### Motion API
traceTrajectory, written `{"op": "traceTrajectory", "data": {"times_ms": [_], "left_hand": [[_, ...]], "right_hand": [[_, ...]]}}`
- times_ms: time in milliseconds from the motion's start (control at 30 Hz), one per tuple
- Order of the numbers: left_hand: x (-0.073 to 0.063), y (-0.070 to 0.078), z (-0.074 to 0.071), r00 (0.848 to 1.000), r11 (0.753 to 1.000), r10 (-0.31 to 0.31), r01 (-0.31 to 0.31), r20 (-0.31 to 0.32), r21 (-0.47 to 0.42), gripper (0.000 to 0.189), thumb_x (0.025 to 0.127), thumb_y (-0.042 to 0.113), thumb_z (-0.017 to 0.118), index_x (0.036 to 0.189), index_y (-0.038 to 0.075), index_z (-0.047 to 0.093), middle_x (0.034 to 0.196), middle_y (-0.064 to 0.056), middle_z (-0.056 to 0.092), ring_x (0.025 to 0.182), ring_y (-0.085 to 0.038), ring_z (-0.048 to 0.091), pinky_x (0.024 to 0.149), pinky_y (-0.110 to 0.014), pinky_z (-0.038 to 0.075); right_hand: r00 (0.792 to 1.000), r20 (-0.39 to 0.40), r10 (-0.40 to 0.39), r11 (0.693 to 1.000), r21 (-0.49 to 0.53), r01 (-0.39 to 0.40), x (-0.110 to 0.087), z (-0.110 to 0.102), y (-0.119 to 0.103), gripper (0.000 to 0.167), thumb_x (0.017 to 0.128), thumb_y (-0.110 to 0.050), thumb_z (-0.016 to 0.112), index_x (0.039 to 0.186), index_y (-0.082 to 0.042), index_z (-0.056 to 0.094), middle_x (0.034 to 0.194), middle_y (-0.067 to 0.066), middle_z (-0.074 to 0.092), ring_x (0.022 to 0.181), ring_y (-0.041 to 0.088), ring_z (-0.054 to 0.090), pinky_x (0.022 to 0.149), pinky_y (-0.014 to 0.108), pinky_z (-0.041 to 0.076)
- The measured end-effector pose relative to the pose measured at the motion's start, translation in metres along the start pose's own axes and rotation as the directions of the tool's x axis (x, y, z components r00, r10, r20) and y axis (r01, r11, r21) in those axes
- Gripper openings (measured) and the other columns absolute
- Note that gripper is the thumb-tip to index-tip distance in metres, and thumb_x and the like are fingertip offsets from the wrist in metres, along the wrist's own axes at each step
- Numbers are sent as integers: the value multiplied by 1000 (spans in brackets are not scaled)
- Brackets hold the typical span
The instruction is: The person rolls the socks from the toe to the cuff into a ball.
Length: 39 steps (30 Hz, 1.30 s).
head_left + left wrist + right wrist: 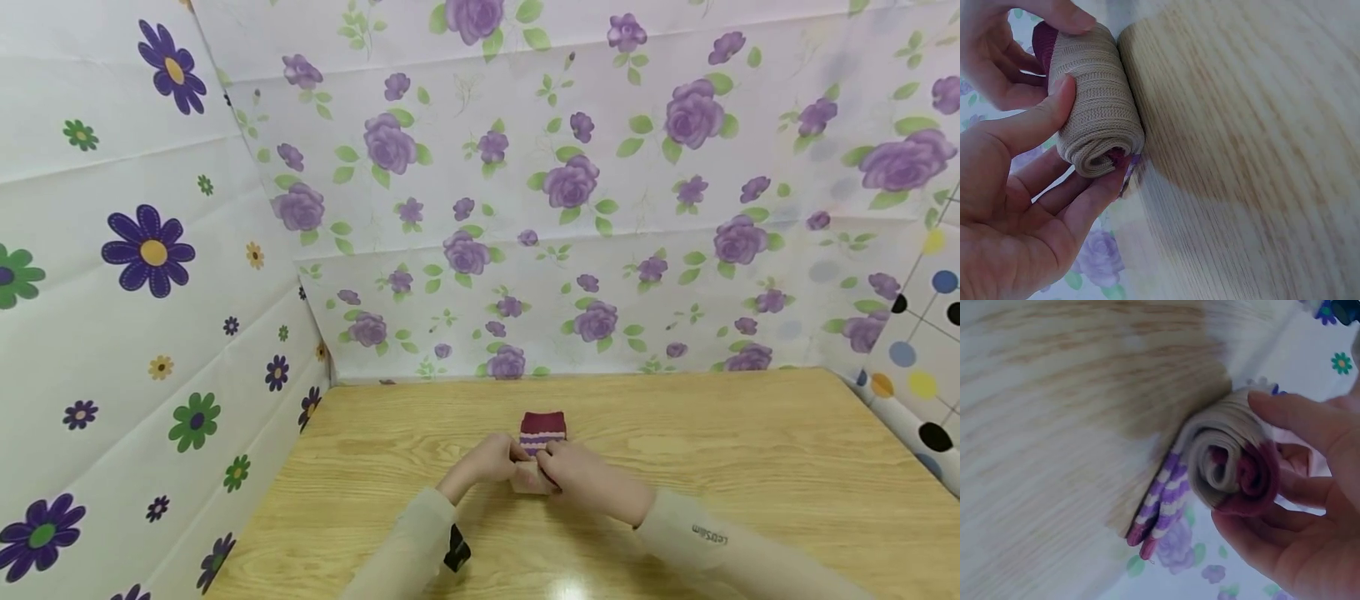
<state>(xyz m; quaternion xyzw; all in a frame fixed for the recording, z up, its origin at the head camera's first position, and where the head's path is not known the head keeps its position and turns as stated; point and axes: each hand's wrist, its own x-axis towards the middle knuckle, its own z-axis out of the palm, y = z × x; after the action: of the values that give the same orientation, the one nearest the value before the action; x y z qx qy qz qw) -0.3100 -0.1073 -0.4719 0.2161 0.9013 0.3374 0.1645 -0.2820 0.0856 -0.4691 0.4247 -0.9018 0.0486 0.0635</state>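
Note:
A pair of knitted socks, partly rolled up, lies on the table in front of me. The beige roll [1094, 94] has ribbed sides, and maroon shows inside its coil in the right wrist view. From the roll the flat ends [1163, 494] stretch away, striped purple and white with a maroon edge [543, 423]. My left hand [489, 458] holds one end of the roll, thumb on one side and fingers on the other. The opposite end is gripped by my right hand [588, 479], its thumb and fingers around the coil. Parts of the fingers are hidden behind the roll.
A wood-grain table [375, 433] extends to both sides of the socks. Cloth with purple roses [573, 183] hangs behind it, and daisy-print cloth [153, 252] hangs at the left. A black device [456, 548] sits at my left wrist.

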Motion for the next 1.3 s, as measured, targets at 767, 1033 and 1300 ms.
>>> {"op": "traceTrajectory", "data": {"times_ms": [767,1033,1300], "left_hand": [[-5,2,10,982,1000,-9,12,-189,14,30,84,20,76,107,2,72,107,-13,71,95,-23,66,79,-34,56],[-6,13,16,955,980,109,-57,-275,191,14,87,19,71,97,9,75,96,-3,73,85,-12,65,73,-23,52],[-6,25,18,936,918,244,-139,-254,372,8,89,6,68,83,6,74,83,-4,73,69,-3,56,63,-12,44]], "right_hand": [[1000,-26,-2,985,174,6,13,13,18,20,70,-4,73,80,-11,57,70,-4,49,60,7,35,55,21,33],[1000,-21,-5,953,302,11,20,15,30,15,72,-3,70,74,-10,56,60,-10,36,53,2,29,50,17,26],[999,36,0,914,405,-14,22,10,35,23,78,1,64,65,-11,49,56,-9,28,50,3,24,49,18,21]]}}
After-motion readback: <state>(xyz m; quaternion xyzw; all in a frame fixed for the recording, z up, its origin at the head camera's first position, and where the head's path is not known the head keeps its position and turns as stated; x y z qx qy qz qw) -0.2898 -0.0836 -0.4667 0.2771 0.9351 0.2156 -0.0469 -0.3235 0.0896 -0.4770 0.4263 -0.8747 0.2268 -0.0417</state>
